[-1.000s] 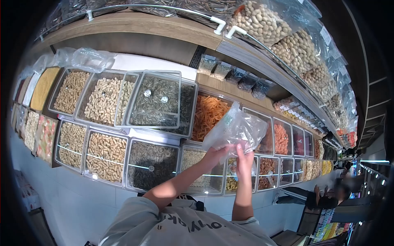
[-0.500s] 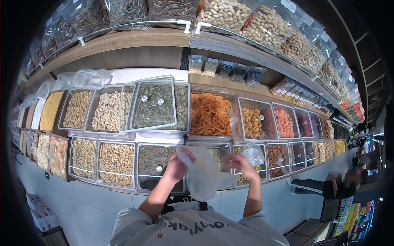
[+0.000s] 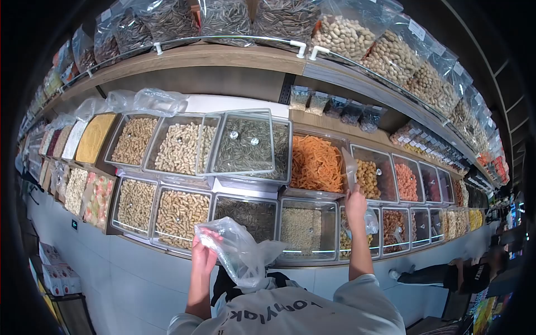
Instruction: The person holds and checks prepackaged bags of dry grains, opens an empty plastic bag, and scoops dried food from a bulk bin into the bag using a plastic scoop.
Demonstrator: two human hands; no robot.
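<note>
My left hand (image 3: 205,249) is closed on the edge of a clear plastic bag (image 3: 241,252), which hangs loosely in front of my chest. My right hand (image 3: 355,202) reaches forward, its fingers closed around the lower end of a clear plastic scoop (image 3: 350,166). The scoop stands at the right edge of an open bin (image 3: 318,192) holding orange strips (image 3: 315,159), which look like dried shreds. Part of the scoop's handle is hidden by my fingers.
Two rows of lidded bins hold peanuts (image 3: 184,210), seeds (image 3: 245,218) and pink pieces (image 3: 406,181). A loose clear lid (image 3: 272,146) rests askew over the seed bin. Above runs a shelf (image 3: 234,56) with bagged nuts. A person (image 3: 469,272) is at the right.
My right hand has moved from beside the bag forward to the scoop. My left hand has lowered with the bag, and the view has shifted left.
</note>
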